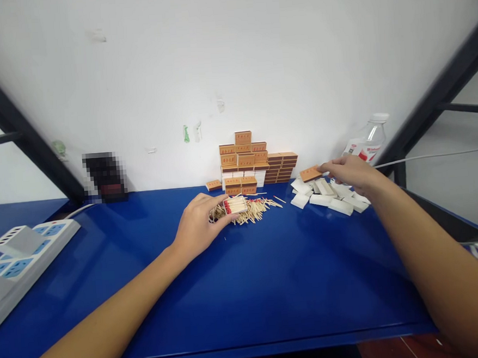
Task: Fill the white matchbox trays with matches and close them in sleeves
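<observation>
Between the thumb and fingers of my left hand [199, 220] is a white matchbox tray [235, 205] filled with red-tipped matches. Loose matches [255, 210] lie in a heap on the blue table just behind and beside it. My right hand [351, 171] pinches the edge of an orange matchbox sleeve [310, 173] at the right. Under and beside that hand is a pile of white matchbox trays [326, 195]. Orange matchboxes [243, 159] stand stacked against the wall beyond the match heap, with a further stack of matchboxes [281, 168] showing its dark striking sides.
A clear plastic bottle [373, 137] stands behind my right hand, near a white cable [437, 155]. On the left are a white power strip [35, 253] and a dark, pixelated object [106, 177]. The blue table [247, 293] ends at its front edge below.
</observation>
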`<state>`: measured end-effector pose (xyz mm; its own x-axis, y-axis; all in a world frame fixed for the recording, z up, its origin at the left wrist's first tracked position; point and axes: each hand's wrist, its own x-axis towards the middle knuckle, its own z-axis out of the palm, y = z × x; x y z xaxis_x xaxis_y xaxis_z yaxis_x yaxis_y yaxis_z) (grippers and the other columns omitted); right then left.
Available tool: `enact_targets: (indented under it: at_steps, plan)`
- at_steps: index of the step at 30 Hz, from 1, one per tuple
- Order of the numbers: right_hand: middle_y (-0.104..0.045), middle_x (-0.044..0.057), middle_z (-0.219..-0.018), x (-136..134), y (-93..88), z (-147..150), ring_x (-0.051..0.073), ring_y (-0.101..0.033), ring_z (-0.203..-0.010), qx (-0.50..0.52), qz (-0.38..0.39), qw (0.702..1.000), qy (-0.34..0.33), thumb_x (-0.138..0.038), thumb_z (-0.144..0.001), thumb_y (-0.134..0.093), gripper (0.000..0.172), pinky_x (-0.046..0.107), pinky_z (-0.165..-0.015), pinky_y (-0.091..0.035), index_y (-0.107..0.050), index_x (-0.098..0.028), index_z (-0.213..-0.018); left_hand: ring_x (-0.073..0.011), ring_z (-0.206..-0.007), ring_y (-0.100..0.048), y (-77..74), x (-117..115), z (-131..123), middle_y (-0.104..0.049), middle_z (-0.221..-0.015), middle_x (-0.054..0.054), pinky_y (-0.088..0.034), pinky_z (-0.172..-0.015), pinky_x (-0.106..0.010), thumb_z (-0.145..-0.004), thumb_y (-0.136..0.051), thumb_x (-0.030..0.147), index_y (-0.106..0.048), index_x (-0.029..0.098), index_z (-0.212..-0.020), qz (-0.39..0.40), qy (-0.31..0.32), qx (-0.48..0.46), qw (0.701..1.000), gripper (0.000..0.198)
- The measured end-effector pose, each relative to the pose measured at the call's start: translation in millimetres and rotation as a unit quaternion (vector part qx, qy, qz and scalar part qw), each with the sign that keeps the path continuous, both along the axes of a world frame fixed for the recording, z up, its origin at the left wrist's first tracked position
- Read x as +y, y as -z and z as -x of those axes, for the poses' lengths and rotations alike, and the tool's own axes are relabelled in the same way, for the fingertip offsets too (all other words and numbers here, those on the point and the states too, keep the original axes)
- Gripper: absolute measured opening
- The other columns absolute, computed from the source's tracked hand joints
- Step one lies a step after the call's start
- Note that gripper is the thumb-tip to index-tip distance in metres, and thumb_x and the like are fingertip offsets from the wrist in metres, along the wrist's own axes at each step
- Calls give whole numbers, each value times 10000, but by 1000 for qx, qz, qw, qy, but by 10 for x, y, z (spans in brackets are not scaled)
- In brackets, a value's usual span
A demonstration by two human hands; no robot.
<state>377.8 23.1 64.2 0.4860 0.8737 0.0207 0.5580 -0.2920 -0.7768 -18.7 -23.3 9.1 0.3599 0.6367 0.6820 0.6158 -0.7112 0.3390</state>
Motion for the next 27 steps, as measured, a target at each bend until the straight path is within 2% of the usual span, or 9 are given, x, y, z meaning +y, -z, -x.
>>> enact_targets:
  at_steps: [3,7,10,15,17,20,24,27]
  plan:
    - [-703,143,-951,25,15,-107,224,-564,-795,-8,49,998,-41,-360,-726,-843,231,369,-675,-408,-771,-156,-807,-243,-971,-717,-13,-12,-7,-765,-1054,-57,-599,-837,-417,-856,-841,427,-713,255,-1236,16,-1,-8,1000,436]
    - [-696,139,-953,22,18,-182,231,-562,-825,0,65,995,-70,-332,-720,-857,194,361,-681,-402,-789,-159,-776,-241,-989,-730,-21,-17,-11,-756,-1096,-56,-596,-876,-420,-845,-853,409,-692,242,-1152,37,2,-16,999,385]
    - [-694,125,-938,11,50,-120,207,-553,-836,42,32,993,-104,-306,-773,-810,162,326,-683,-423,-790,-147,-791,-236,-977,-725,-19,-9,-5,-747,-1077,-51,-594,-870,-413,-844,-850,428,-689,241,-1130,29,0,-18,999,378]
    - [-703,118,-959,55,104,171,177,-535,-808,138,-71,979,-130,-311,-820,-749,150,266,-601,-438,-757,-165,-856,-231,-956,-712,-28,-10,8,-729,-1046,-50,-581,-858,-410,-848,-845,449,-685,240,-1108,18,-17,-22,999,370]
    - [-703,119,-985,129,53,243,177,-533,-812,159,-104,974,-123,-314,-818,-751,146,252,-572,-438,-739,-176,-863,-237,-966,-699,-29,-15,12,-728,-1041,-50,-575,-860,-417,-864,-831,440,-681,243,-1110,11,-16,-12,1000,349]
    - [-700,119,-1038,315,-120,248,167,-523,-792,171,-125,972,-99,-282,-812,-743,117,236,-517,-414,-709,-181,-861,-247,-993,-687,-23,-13,18,-733,-1059,-47,-565,-871,-430,-878,-823,411,-668,248,-1123,-6,-11,6,1000,332]
    - [-694,105,-916,616,-349,253,125,-451,-648,170,-85,975,-111,-200,-798,-740,63,236,-442,-306,-689,-163,-800,-252,-1014,-679,-4,3,31,-733,-1075,-45,-554,-874,-437,-875,-827,399,-655,240,-1137,-25,-14,16,999,351]
    - [-666,75,-788,783,-404,368,108,-410,-578,155,-49,978,-132,-188,-775,-777,95,246,-430,-254,-688,-160,-755,-255,-1024,-674,12,11,43,-725,-1082,-46,-551,-882,-440,-873,-830,387,-652,243,-1149,-28,-18,23,999,358]
